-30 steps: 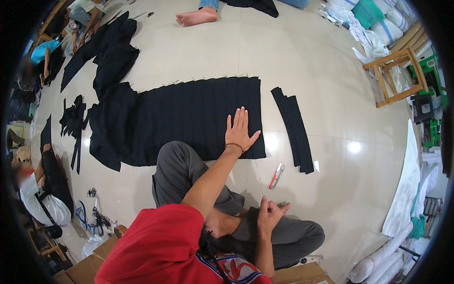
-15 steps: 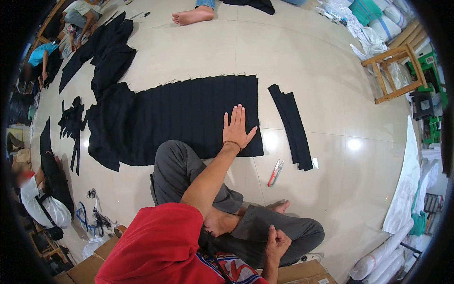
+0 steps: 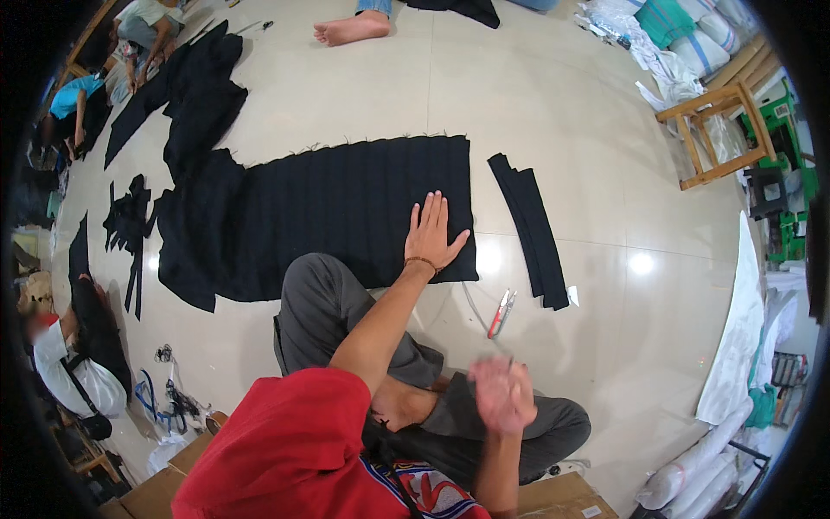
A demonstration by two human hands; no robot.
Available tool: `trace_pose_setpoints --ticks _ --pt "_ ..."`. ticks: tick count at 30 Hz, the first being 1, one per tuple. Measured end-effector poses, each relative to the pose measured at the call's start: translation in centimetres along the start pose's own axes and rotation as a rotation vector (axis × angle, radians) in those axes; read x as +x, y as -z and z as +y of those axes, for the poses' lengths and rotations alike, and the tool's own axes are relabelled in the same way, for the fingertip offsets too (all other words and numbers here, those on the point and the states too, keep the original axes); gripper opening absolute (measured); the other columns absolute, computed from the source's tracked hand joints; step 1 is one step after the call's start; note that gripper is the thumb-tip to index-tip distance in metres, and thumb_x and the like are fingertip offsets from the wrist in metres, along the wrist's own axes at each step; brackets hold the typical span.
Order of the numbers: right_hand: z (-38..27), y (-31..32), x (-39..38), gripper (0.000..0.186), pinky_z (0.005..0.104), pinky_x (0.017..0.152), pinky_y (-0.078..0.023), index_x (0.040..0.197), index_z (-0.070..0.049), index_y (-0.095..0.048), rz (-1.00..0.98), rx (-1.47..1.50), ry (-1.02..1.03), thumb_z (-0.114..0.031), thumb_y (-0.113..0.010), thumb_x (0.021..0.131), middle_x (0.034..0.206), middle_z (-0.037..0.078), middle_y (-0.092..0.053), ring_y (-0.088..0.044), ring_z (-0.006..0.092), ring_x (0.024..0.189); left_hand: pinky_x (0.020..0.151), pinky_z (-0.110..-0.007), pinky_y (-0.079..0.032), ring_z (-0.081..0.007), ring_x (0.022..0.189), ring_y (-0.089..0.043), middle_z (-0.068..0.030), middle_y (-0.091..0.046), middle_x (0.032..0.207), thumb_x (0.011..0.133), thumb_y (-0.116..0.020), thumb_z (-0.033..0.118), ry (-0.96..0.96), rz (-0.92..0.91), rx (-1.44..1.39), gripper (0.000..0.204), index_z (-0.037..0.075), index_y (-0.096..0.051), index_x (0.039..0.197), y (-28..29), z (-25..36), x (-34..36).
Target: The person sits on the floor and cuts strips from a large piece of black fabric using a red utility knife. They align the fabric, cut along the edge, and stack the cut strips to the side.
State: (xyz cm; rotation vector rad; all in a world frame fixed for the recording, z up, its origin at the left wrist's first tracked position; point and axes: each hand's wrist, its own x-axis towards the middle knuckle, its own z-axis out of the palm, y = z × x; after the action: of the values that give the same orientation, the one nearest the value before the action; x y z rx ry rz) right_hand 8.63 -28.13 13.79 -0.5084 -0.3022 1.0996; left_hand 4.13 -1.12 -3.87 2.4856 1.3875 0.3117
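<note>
My left hand (image 3: 435, 232) lies flat near the right end of a wide piece of black fabric (image 3: 320, 212), fingers stretched out. Loose threads fringe the fabric's far edge, and its left part is rumpled. My right hand (image 3: 503, 394) is raised above my right knee, smeared by motion. A thin grey streak (image 3: 478, 310) slants between the fabric's near edge and that hand; I cannot make out what it is or whether the hand holds it. Just beyond the right hand, red-handled thread snips (image 3: 501, 315) rest on the tiles. Narrow black strips (image 3: 533, 235) lie right of the fabric.
More black fabric (image 3: 203, 112) spreads to the far left, with tangled black scraps (image 3: 128, 216) nearer. Co-workers sit along the left side, and a bare foot (image 3: 352, 31) shows at the far edge. A wooden stool (image 3: 719, 134) stands right; cardboard (image 3: 566, 499) is near me.
My right hand has lifted away from me, toward the snips, and its fingers have blurred. The thin grey streak now shows beside the snips. My left hand stays pressed on the fabric.
</note>
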Motion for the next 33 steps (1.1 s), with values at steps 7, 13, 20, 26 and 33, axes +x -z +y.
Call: trace_pose_setpoints --ticks 7,13,20,26,33 --pt "2.1 4.0 14.6 0.050 0.0492 0.109 -0.040 0.133 0.005 -0.052 -0.077 -2.010 -0.121 -0.029 -0.058 0.097 0.136 0.027 -0.054 -0.049 0.0430 0.129 0.125 -0.047 -0.013 -0.0274 0.155 -0.014 -0.0174 -0.020 0.165 0.086 -0.049 0.077 -0.176 -0.069 0.059 0.110 -0.004 -0.025 0.155 1.4 -1.3 -2.2" --pt "0.4 7.6 5.7 0.042 0.0427 0.070 -0.053 0.077 -0.002 -0.065 -0.043 -1.870 -0.487 -0.037 -0.059 0.098 0.068 0.013 -0.063 -0.061 0.0265 0.064 0.125 -0.048 -0.010 -0.0271 0.155 -0.013 -0.0175 -0.018 0.166 0.084 -0.048 0.080 -0.143 -0.064 0.051 0.114 -0.004 -0.023 0.156 1.1 -0.9 -1.9" --pt "4.0 5.4 -1.4 0.044 0.0321 0.052 -0.032 0.067 0.004 -0.048 0.533 -1.478 -0.197 -0.024 -0.065 0.097 0.055 0.006 -0.038 -0.036 0.0098 0.057 0.125 -0.048 -0.010 -0.0252 0.155 -0.012 -0.0152 -0.017 0.167 0.084 -0.048 0.081 -0.099 -0.099 0.088 0.114 -0.002 -0.020 0.158 0.8 -0.8 -1.9" --pt "3.8 3.5 -2.5 0.046 0.0328 0.048 -0.028 0.062 0.002 -0.040 0.564 -1.621 -0.011 -0.017 -0.066 0.095 0.054 0.002 -0.032 -0.031 0.0085 0.054 0.125 -0.048 -0.009 -0.0249 0.155 -0.012 -0.0143 -0.016 0.167 0.085 -0.047 0.080 -0.070 -0.108 0.110 0.112 -0.001 -0.020 0.158 1.0 -0.5 -1.4" --pt "1.4 1.4 -6.3 0.048 0.0301 0.048 -0.024 0.061 -0.002 -0.036 0.647 -1.466 -0.118 -0.013 -0.067 0.094 0.056 -0.003 -0.030 -0.029 0.0062 0.055 0.125 -0.048 -0.011 -0.0237 0.155 -0.013 -0.0132 -0.018 0.167 0.085 -0.045 0.080 -0.068 -0.095 0.114 0.111 0.000 -0.021 0.158 0.9 -0.4 -1.5"
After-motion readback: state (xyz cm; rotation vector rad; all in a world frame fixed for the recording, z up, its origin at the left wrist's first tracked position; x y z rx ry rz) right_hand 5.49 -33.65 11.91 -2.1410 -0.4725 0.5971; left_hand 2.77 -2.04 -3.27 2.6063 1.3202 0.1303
